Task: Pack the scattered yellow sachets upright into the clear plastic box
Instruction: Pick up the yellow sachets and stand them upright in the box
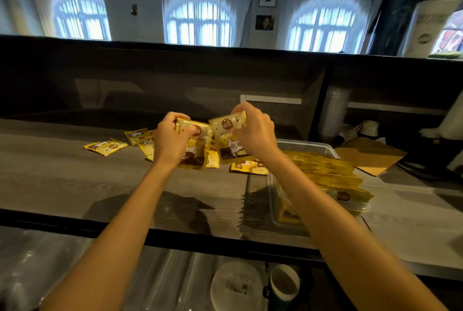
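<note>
Midway over the grey counter [62,173], gripping a bunch of yellow sachets [198,145] upright in the left hand [172,140], with fingers curled over its top edge and thumb on its face. Pinching a single sachet [229,122] by its upper edge in the right hand [253,132], tilted, just beside the bunch and almost touching it. Lying flat on the counter behind and below both hands, several loose sachets [106,146]: farthest left one on its own, next a small overlapping heap near the left hand, then another below the right wrist. Standing at the right, partly under the right forearm, a clear plastic box [308,146], already crowded with packed sachets [325,173] set on edge in a leaning row, tops above the rim. Beyond the box, a flat sheet of brown cardboard [370,155]. Down on the lower shelf near the bottom edge, a white disc [235,285] and a dark cup [284,283], both blurred.
</note>
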